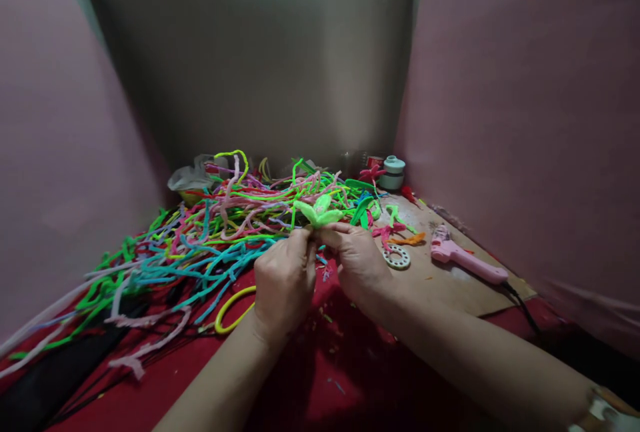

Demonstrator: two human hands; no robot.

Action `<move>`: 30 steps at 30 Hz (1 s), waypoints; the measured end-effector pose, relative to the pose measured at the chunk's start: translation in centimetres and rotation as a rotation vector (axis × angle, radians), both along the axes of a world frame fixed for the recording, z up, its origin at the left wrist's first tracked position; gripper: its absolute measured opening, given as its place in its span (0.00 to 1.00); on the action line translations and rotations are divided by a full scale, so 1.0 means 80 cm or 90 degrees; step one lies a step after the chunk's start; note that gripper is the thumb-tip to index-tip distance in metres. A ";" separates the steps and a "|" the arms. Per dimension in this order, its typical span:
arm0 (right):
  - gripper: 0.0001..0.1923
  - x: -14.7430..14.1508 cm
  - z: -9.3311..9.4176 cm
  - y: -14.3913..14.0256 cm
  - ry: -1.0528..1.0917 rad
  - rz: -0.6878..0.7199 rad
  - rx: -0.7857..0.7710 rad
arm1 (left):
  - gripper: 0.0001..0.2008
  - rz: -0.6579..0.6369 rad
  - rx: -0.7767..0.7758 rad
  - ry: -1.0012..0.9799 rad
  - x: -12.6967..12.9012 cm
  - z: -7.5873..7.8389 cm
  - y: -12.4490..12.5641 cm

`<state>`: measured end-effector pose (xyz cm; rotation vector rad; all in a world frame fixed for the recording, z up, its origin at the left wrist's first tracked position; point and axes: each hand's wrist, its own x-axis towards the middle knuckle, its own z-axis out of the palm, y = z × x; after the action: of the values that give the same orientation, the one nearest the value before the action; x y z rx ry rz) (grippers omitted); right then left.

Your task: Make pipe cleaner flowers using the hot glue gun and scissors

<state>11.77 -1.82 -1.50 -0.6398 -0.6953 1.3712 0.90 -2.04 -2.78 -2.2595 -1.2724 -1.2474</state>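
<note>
Forearms nearest camera, reaching over red cloth (350, 379) on surface. Left hand (284, 280) and right hand (356, 260) meet mid-frame, fingers of both pinched together on stem of light green pipe-cleaner flower (320, 212), held just above cloth. Left: big tangle of coloured pipe cleaners (200, 239), yellow ring (233, 309). Right: brown board (440, 272) with white perforated disc (397, 257), pink glue gun (463, 257). Back: small pale green jar (393, 173), contents unseen. Pink walls, grey back panel. No readable writing.
</note>
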 end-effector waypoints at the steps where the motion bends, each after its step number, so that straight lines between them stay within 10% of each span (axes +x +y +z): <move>1: 0.07 0.000 0.001 -0.001 -0.003 -0.002 0.001 | 0.09 -0.014 -0.019 -0.024 -0.001 0.000 0.000; 16: 0.07 0.012 0.000 -0.012 -0.227 0.045 0.155 | 0.07 -0.216 -0.333 -0.547 0.003 0.024 0.000; 23: 0.07 0.139 0.031 0.063 -0.765 -0.182 -0.004 | 0.14 -0.274 -0.437 -0.789 -0.001 0.037 0.014; 30: 0.14 0.220 0.019 0.131 -0.943 -0.248 -0.228 | 0.12 -0.281 -0.488 -0.770 -0.002 0.035 0.016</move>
<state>29.40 8.62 -0.02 -2.0120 -1.3571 0.4515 0.74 -0.78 0.03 -2.2684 -1.8756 -2.9877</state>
